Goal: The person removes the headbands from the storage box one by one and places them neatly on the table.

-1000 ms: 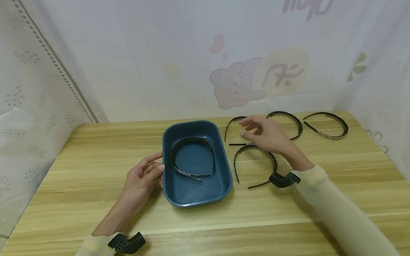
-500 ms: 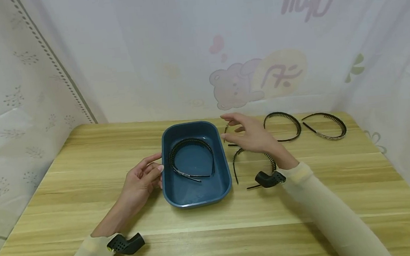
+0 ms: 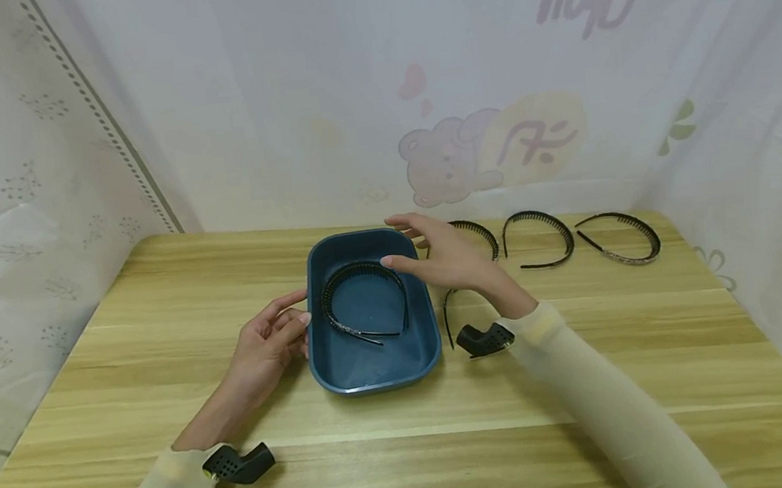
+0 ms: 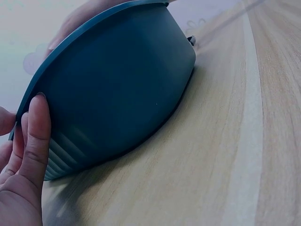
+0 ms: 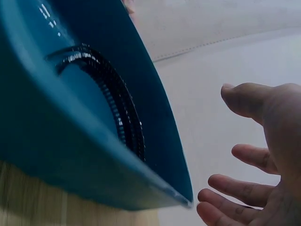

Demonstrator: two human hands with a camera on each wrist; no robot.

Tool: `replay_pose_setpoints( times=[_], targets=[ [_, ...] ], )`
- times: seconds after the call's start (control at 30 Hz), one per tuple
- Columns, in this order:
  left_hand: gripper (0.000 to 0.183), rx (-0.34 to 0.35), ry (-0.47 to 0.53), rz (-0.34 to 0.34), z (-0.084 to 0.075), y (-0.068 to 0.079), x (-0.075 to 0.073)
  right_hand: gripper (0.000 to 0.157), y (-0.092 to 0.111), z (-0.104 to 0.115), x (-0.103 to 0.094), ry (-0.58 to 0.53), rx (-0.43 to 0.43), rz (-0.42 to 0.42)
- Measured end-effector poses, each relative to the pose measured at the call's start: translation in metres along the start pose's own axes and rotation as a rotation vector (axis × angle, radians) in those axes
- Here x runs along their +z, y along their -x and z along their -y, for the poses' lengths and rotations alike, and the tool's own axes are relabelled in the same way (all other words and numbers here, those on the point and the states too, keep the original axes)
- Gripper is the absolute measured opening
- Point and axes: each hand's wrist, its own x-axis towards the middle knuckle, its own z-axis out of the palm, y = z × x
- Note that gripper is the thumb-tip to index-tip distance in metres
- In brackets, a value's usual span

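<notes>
My left hand point(image 3: 266, 341) pinches the left rim of a blue plastic bin point(image 3: 368, 370), with fingers against the outer wall in the left wrist view. Black toothed headbands point(image 3: 329, 301) lie overlapping inside the bin, one with a glittery section. Over the bin's back right corner hovers my right hand point(image 3: 448, 252), fingers spread and apart from the headbands. The right wrist view shows this hand point(image 5: 254, 165) holding nothing, beside the bin's rim. Just behind it, a headband point(image 3: 483, 231) is partly covered by the hand. Another headband point(image 3: 447, 323) lies mostly hidden under the right forearm.
Farther right on the wooden table point(image 3: 413, 470) lie a black headband point(image 3: 567, 235) and one with a glittery section point(image 3: 650, 235). A white printed cloth point(image 3: 267, 130) hangs behind the table and along both sides. Black wrist cameras sit on both cuffs.
My right hand has moved left from above the headbands on the table to the bin's back right corner, its fingers spreading wider. The left hand and the bin have stayed in place.
</notes>
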Motion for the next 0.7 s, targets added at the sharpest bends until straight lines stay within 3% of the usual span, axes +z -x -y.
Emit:
replay_pose_setpoints(
  times=[0.3, 0.47, 0.7],
  targets=[
    [0.052, 0.002, -0.001, 0.001, 0.0, -0.001, -0.001, 0.064, -0.016, 0.011, 0.016, 0.027, 0.013, 0.049],
    [0.051, 0.004, 0.003, 0.001, 0.001, -0.001, -0.001, 0.066, -0.025, 0.017, 0.025, 0.047, 0.059, 0.067],
    [0.051, 0.01, 0.012, 0.007, 0.0, 0.0, 0.0, 0.065, -0.035, 0.027, 0.036, -0.01, 0.152, 0.083]
  ],
)
